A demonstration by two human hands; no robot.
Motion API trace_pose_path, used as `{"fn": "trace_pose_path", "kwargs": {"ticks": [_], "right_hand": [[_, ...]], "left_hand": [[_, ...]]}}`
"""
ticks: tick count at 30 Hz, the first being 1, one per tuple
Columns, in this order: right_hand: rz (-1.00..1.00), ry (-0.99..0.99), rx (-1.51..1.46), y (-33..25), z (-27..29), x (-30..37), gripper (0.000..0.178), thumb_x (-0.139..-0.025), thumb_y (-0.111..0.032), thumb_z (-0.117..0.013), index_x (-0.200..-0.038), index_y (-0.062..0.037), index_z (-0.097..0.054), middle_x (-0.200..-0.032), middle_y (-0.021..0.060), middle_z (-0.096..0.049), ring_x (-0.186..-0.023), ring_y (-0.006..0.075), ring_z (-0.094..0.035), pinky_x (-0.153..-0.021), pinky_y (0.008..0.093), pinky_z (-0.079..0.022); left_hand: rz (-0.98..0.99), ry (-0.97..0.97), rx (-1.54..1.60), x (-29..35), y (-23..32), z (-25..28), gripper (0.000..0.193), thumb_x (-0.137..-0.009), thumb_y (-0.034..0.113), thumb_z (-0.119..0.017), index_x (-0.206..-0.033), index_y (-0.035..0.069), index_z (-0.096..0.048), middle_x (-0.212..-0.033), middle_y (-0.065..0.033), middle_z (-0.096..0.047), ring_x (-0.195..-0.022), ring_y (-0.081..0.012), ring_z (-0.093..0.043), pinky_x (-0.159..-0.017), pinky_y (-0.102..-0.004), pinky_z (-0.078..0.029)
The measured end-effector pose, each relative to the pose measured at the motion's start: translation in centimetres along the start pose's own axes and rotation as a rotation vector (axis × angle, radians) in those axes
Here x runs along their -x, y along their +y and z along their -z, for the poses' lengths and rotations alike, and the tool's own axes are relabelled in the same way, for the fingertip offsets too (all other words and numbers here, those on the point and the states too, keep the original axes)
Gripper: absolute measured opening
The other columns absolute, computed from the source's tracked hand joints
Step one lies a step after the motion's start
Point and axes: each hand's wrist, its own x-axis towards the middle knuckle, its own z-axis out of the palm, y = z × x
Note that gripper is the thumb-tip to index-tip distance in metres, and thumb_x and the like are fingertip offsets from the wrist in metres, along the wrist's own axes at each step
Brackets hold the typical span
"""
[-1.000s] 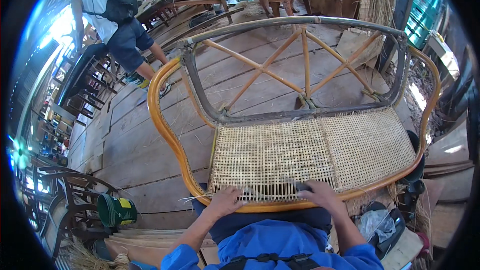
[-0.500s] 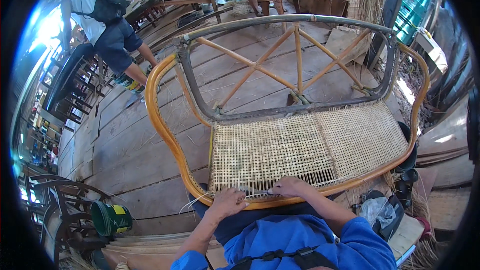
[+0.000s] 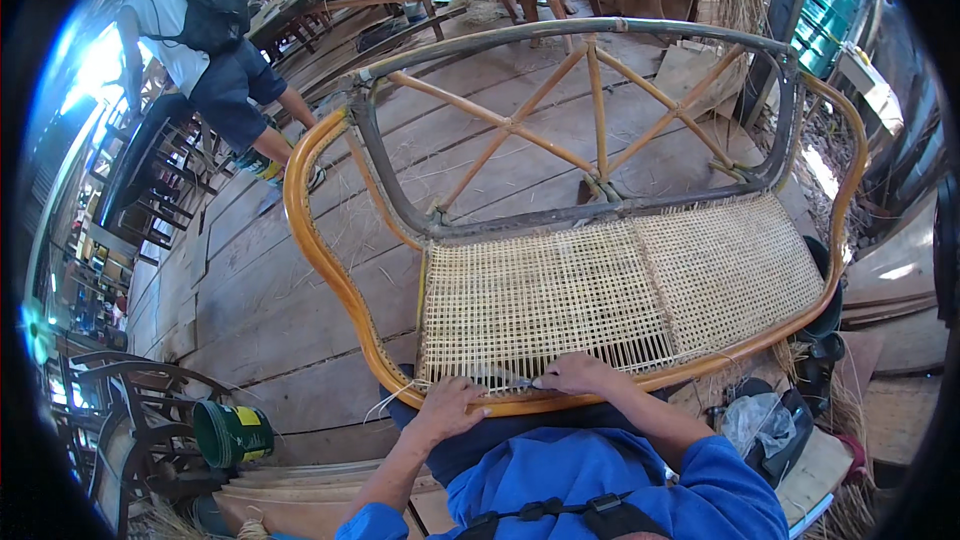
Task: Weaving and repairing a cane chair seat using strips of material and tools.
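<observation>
A rattan settee frame stands before me, its seat woven with pale open cane. The weave looks looser along the front of the left half. My right hand grips a thin metallic tool, which points left over the front edge of the weave. Curled at the front rail, my left hand touches the seat's left front corner; whatever its fingers hold is hidden. Loose pale strands stick out to the left of that hand.
A green bucket stands at lower left beside dark wooden chairs. Another person with a black backpack works at far left. A plastic bag lies at lower right. Long fibres hang by a post at back right.
The view has shifted slightly. My left fingers have drawn back a little toward the rail, and the tool in my right hand has changed angle slightly.
</observation>
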Motion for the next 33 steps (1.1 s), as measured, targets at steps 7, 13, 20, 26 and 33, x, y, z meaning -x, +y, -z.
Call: {"fn": "trace_pose_path", "kwargs": {"ticks": [7,13,20,26,33], "right_hand": [[-0.203,0.126,-0.361,-0.1,2.7,1.1,0.044,-0.087,-0.042,-0.054,-0.074,-0.0008,-0.061,-0.054,0.0040,-0.051,-0.048,0.0124,-0.049,-0.047,0.0298,-0.040],[-0.179,0.163,-0.496,0.3,1.6,1.5,0.041,-0.087,-0.041,-0.055,-0.076,-0.0015,-0.060,-0.053,0.0004,-0.049,-0.047,0.0093,-0.045,-0.045,0.0270,-0.037],[-0.131,0.480,-0.941,6.2,2.1,3.0,0.032,-0.086,-0.028,-0.060,-0.105,-0.0029,-0.062,-0.064,-0.0021,-0.054,-0.052,0.0066,-0.048,-0.045,0.0233,-0.038],[-0.231,1.137,-0.323,14.6,9.7,9.9,0.027,-0.078,-0.012,-0.064,-0.102,-0.0022,-0.055,-0.077,0.0009,-0.051,-0.065,0.0099,-0.046,-0.058,0.0257,-0.042],[-0.484,1.228,-0.031,21.1,7.8,13.1,0.029,-0.079,-0.019,-0.063,-0.103,-0.0021,-0.057,-0.082,0.0176,-0.061,-0.073,0.0335,-0.060,-0.068,0.0412,-0.047]], "left_hand": [[0.046,0.115,-0.017,0.2,1.6,0.3,0.043,-0.078,0.035,-0.063,-0.109,0.005,-0.060,-0.109,-0.0147,-0.055,-0.105,-0.0328,-0.050,-0.092,-0.0420,-0.040],[0.060,0.176,0.090,-0.1,2.5,-0.8,0.041,-0.081,0.033,-0.060,-0.110,0.003,-0.058,-0.110,-0.0132,-0.055,-0.103,-0.0332,-0.051,-0.092,-0.0426,-0.040],[0.059,0.419,0.277,0.5,6.4,-1.9,0.032,-0.085,0.026,-0.060,-0.105,0.002,-0.059,-0.104,-0.0143,-0.058,-0.097,-0.0288,-0.056,-0.082,-0.0389,-0.046],[0.882,-0.126,1.451,2.6,8.4,-3.7,0.036,-0.091,0.032,-0.053,-0.109,0.001,-0.057,-0.108,-0.0129,-0.058,-0.104,-0.0214,-0.055,-0.084,-0.0347,-0.047],[0.693,0.147,2.309,0.6,5.3,-10.8,0.042,-0.091,0.033,-0.054,-0.120,0.005,-0.044,-0.120,-0.0119,-0.049,-0.114,-0.0254,-0.046,-0.099,-0.0421,-0.036]]}}
